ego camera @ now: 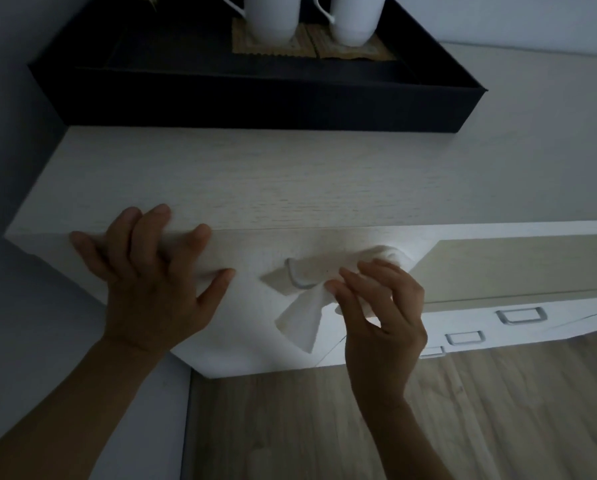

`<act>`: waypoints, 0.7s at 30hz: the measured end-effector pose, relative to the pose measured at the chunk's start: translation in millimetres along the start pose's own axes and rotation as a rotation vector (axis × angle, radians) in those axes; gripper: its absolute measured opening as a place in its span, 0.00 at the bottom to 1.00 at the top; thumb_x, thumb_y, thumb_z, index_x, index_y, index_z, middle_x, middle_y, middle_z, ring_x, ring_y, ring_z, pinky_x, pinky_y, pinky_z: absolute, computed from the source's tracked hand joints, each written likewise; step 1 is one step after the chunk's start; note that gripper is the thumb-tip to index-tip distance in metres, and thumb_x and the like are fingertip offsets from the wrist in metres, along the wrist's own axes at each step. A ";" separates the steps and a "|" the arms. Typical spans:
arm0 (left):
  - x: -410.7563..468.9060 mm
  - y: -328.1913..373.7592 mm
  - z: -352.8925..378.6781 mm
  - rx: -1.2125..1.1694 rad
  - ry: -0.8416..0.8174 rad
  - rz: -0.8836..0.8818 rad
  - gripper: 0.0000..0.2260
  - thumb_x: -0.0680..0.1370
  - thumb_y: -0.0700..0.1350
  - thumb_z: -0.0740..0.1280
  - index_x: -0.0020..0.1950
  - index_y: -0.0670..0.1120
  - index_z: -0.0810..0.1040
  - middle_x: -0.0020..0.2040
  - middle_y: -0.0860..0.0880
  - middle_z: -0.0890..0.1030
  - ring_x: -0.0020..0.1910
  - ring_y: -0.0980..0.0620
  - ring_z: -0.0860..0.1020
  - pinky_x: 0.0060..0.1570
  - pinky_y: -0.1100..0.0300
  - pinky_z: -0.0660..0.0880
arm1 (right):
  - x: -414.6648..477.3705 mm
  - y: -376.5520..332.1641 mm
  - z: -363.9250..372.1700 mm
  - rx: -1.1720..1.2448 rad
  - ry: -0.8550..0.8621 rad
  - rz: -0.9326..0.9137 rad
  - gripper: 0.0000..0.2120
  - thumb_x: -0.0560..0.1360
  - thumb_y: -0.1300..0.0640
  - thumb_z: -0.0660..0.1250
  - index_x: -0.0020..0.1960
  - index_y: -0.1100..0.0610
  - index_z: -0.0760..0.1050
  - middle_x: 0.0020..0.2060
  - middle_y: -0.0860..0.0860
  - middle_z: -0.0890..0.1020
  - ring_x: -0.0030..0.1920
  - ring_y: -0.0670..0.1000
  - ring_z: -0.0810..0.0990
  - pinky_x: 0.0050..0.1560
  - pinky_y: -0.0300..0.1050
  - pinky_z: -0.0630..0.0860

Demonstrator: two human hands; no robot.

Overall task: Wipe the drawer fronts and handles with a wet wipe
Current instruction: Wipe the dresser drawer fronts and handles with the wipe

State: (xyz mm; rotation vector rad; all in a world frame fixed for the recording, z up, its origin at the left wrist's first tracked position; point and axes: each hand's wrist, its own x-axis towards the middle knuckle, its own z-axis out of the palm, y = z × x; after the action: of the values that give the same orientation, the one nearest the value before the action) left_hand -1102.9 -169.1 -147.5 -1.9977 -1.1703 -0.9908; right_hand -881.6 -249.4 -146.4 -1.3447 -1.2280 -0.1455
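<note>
A pale wood-grain cabinet's top drawer front [248, 299] faces me below the cabinet top. Its metal handle [295, 277] sits in a recess at the middle. My right hand [380, 306] pinches a white wet wipe [302, 322] against the handle's right part; one end of the wipe hangs down, the other bunches behind my fingers. My left hand [151, 271] lies flat with spread fingers over the cabinet's top front edge, to the left of the handle, holding nothing.
A dark tray [255, 98] with two white mugs [272, 15] on woven coasters stands at the back of the cabinet top [255, 174]. To the right, a lower unit has drawers with silver handles [522, 315]. Wood floor [324, 427] lies below; a wall is left.
</note>
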 end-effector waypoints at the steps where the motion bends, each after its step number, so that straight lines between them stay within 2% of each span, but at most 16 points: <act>1: -0.3 1.2 -0.4 0.010 0.001 -0.001 0.25 0.79 0.57 0.63 0.69 0.48 0.56 0.64 0.39 0.61 0.65 0.38 0.59 0.63 0.28 0.53 | -1.0 -3.1 0.4 0.017 0.003 0.047 0.05 0.72 0.54 0.71 0.47 0.52 0.82 0.50 0.44 0.78 0.55 0.49 0.78 0.54 0.42 0.76; 4: 0.5 4.5 -5.4 0.036 -0.003 -0.013 0.25 0.79 0.57 0.62 0.69 0.48 0.56 0.64 0.38 0.62 0.66 0.38 0.59 0.68 0.36 0.48 | 0.7 -14.1 0.1 0.093 0.060 0.263 0.06 0.70 0.51 0.71 0.47 0.49 0.80 0.52 0.43 0.80 0.56 0.46 0.79 0.58 0.35 0.74; 6: -0.2 8.7 -9.1 0.029 -0.032 -0.028 0.24 0.79 0.56 0.62 0.69 0.48 0.57 0.65 0.38 0.62 0.66 0.38 0.59 0.69 0.38 0.47 | 4.9 -20.6 -2.3 0.119 0.104 0.414 0.07 0.69 0.51 0.73 0.47 0.48 0.80 0.53 0.47 0.82 0.56 0.42 0.79 0.58 0.32 0.73; 8: -0.2 11.6 -15.8 0.033 -0.075 -0.042 0.26 0.78 0.56 0.62 0.70 0.48 0.57 0.65 0.38 0.63 0.66 0.36 0.61 0.70 0.37 0.48 | 9.4 -28.8 -5.5 0.145 0.130 0.568 0.07 0.71 0.57 0.73 0.45 0.45 0.80 0.52 0.47 0.83 0.55 0.40 0.80 0.58 0.36 0.75; 10: -0.6 13.3 -23.2 0.027 -0.134 -0.047 0.28 0.77 0.57 0.62 0.71 0.47 0.57 0.67 0.38 0.63 0.67 0.35 0.62 0.72 0.36 0.46 | 13.5 -35.5 -9.7 0.185 0.151 0.741 0.12 0.72 0.60 0.72 0.42 0.43 0.79 0.50 0.45 0.84 0.52 0.41 0.81 0.57 0.41 0.77; 12: 0.2 13.9 -31.6 0.013 -0.195 -0.046 0.28 0.76 0.57 0.62 0.72 0.46 0.60 0.68 0.37 0.63 0.68 0.34 0.62 0.74 0.38 0.42 | 18.8 -40.6 -16.5 0.233 0.134 0.875 0.10 0.73 0.59 0.72 0.41 0.43 0.80 0.47 0.44 0.85 0.49 0.41 0.82 0.54 0.38 0.79; 15: 2.7 15.6 -46.4 -0.006 -0.277 -0.044 0.29 0.75 0.57 0.61 0.72 0.45 0.62 0.69 0.35 0.64 0.68 0.32 0.63 0.74 0.36 0.44 | 21.4 -44.2 -35.9 0.217 0.089 0.973 0.07 0.74 0.57 0.72 0.42 0.45 0.81 0.40 0.44 0.85 0.43 0.41 0.82 0.46 0.35 0.78; 18: 8.6 20.7 -64.0 -0.029 -0.371 -0.098 0.26 0.79 0.57 0.57 0.71 0.43 0.66 0.70 0.33 0.65 0.69 0.31 0.64 0.70 0.31 0.52 | 15.9 -39.7 -67.5 0.166 0.026 0.990 0.09 0.73 0.60 0.72 0.38 0.47 0.81 0.34 0.43 0.84 0.37 0.38 0.80 0.39 0.30 0.74; 21: 16.4 30.6 -82.2 -0.034 -0.532 -0.208 0.26 0.81 0.58 0.50 0.72 0.43 0.66 0.71 0.32 0.66 0.70 0.29 0.64 0.68 0.31 0.55 | 9.6 -32.9 -109.6 0.099 -0.017 1.021 0.12 0.71 0.66 0.74 0.34 0.51 0.81 0.29 0.42 0.83 0.32 0.39 0.79 0.33 0.25 0.71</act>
State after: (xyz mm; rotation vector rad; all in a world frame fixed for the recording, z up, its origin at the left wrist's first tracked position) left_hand -1094.3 -240.0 -94.2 -2.2773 -1.6760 -0.5814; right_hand -837.3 -339.9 -91.3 -1.7231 -0.4362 0.6375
